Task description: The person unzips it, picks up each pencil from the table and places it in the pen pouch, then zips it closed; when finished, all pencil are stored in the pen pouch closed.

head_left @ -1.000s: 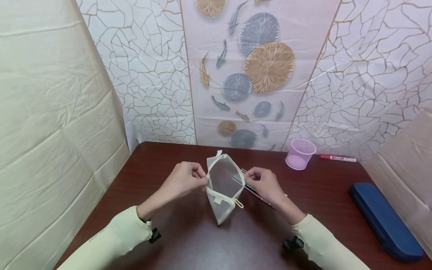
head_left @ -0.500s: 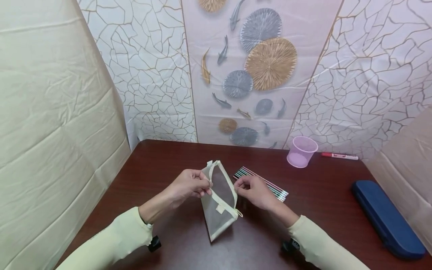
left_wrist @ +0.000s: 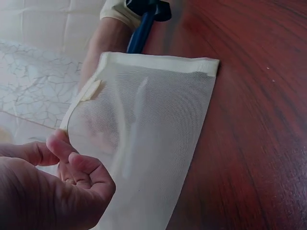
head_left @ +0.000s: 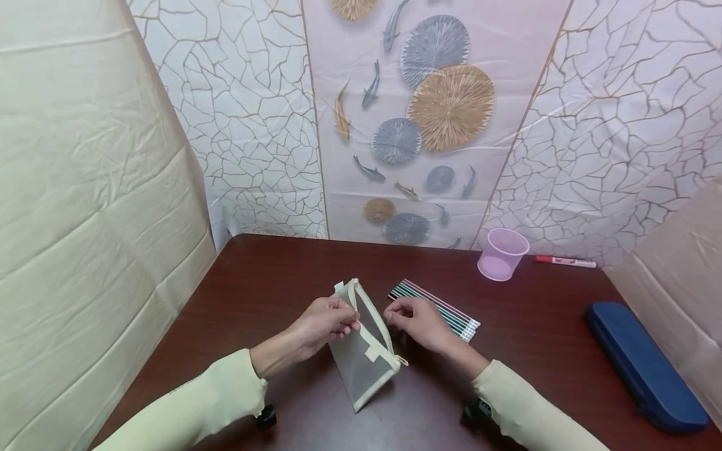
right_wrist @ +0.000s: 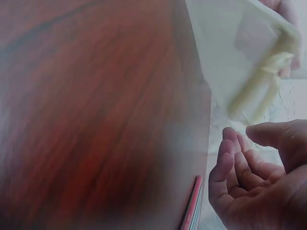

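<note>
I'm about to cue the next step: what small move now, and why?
Probably bring the right hand to the pencil-like sticks: it appears to hold nothing and they lie close by, while the left hand pinches the mesh pouch, its mouth open.

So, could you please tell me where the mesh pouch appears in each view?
Head: the mesh pouch is below centre, between the left hand and the right hand.
Left wrist: the mesh pouch runs through the middle to the bottom edge.
Right wrist: the mesh pouch is at upper right, partly blurred.
Shared landmark: the red-brown table.
</note>
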### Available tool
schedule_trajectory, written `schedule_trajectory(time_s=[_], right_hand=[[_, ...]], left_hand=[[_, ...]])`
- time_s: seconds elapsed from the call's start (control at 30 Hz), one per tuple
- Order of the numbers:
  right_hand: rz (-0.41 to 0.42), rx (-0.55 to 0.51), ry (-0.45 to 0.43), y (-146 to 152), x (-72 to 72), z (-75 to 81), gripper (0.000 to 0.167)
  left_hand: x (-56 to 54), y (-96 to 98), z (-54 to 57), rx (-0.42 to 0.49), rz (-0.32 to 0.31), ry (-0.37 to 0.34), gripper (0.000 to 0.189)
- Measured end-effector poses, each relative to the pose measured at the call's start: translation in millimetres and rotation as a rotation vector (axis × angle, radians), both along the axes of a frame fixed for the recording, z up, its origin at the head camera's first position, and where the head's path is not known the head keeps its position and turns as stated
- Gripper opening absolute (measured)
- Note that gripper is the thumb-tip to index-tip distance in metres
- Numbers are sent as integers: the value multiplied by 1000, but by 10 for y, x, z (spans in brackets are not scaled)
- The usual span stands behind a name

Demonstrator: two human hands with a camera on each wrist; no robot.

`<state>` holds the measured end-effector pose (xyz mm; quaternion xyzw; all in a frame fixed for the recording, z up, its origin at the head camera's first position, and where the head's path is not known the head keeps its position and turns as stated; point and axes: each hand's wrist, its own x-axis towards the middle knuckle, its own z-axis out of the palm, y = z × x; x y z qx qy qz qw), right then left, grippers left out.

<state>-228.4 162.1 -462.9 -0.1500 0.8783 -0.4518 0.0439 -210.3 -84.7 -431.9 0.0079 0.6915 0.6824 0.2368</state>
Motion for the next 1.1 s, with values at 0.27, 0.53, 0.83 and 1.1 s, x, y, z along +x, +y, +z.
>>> schedule_trajectory(time_s=[0.27, 0.53, 0.83, 1.1], right_hand=[[-99, 38, 79, 305, -155, 36, 12], [-166, 107, 131, 806, -350, -8, 15], [-98, 187, 57, 1192, -603, -114, 19], [33, 122, -56, 1328, -745, -165, 21]], left_hand=[[-8, -6, -67, -1, -4, -12, 8], [-48, 61, -124, 2, -9, -1, 7], [-80, 105, -136, 21, -3, -2, 9], [-79, 75, -167, 44, -4, -14, 10]])
